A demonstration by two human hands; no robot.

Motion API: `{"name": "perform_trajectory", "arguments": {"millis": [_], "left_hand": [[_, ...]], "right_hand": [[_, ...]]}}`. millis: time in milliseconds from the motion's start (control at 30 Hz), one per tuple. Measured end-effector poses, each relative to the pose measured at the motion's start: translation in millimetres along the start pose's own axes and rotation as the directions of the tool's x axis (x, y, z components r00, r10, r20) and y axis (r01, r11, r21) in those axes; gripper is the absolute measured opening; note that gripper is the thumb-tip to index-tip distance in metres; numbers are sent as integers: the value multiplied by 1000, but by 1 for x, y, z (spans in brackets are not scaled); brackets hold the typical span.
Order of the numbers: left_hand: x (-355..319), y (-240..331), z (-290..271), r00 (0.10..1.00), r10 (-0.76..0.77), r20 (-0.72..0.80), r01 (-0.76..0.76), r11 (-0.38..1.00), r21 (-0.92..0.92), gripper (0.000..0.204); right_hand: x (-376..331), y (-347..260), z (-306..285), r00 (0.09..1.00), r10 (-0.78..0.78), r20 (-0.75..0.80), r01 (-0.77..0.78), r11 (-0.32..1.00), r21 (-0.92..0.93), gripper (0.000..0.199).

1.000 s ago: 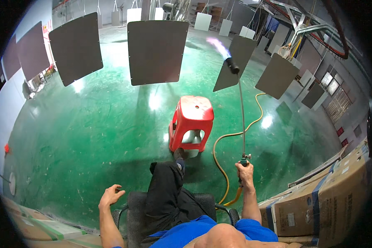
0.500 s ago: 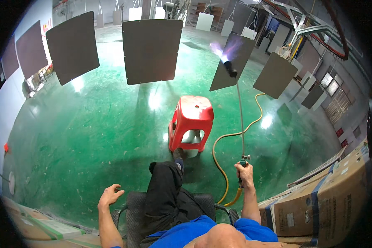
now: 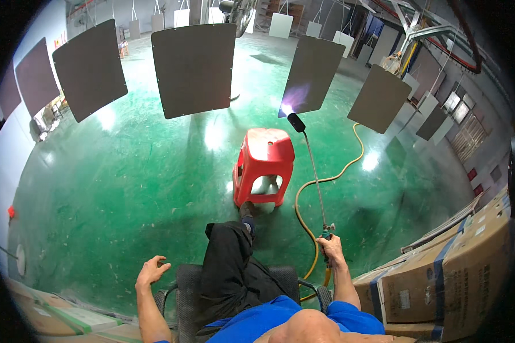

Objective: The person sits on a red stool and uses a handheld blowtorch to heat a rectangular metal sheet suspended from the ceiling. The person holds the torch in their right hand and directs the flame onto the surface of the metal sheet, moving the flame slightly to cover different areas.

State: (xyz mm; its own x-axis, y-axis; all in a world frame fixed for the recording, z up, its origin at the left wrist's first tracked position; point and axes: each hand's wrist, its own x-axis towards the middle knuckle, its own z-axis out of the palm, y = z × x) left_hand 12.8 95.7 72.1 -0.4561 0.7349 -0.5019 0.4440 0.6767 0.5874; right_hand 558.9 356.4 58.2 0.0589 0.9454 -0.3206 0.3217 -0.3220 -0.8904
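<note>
My right hand (image 3: 332, 250) is wrapped round the handle of a gas torch (image 3: 315, 180). Its long thin tube runs up and away to a black nozzle, where a violet-white flame burns. The flame plays at the lower left corner of a dark hanging panel (image 3: 313, 74). A yellow hose (image 3: 310, 264) trails from the torch across the floor. My left hand (image 3: 153, 270) rests in the air beside the chair (image 3: 187, 294), fingers loosely bent and apart, holding nothing.
More dark panels hang in a row, among them a large one (image 3: 194, 71) straight ahead and another (image 3: 380, 99) to the right. A red plastic stool (image 3: 264, 166) stands before me by my foot. Cardboard boxes (image 3: 415, 294) are stacked at my right, others (image 3: 57, 311) at my left.
My right hand has drawn back slightly, and the torch nozzle has swung left and down from the panel's middle to its lower left corner. Several hanging panels have shifted a little to the left.
</note>
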Motion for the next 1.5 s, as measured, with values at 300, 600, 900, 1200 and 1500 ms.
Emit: {"name": "perform_trajectory", "arguments": {"millis": [300,600,900,1200,1500], "left_hand": [[0,3,-1,999,-35,3,34,999,8,52],[4,1,-1,999,-37,-2,37,999,-21,52],[9,-10,2,998,31,-46,-29,998,48,53],[4,0,-1,996,65,-52,-63,997,45,53],[-2,11,-3,1000,5,-30,-4,999,35,54]], "right_hand": [[31,9,0,1000,28,-14,-28,999,38,11],[71,-6,-4,996,83,-44,-78,993,92,19],[86,-43,-12,998,-8,-66,17,990,141,15],[79,-103,-22,988,-147,-55,157,942,296,10],[45,-114,-13,983,-184,-8,178,939,294,10]]}}
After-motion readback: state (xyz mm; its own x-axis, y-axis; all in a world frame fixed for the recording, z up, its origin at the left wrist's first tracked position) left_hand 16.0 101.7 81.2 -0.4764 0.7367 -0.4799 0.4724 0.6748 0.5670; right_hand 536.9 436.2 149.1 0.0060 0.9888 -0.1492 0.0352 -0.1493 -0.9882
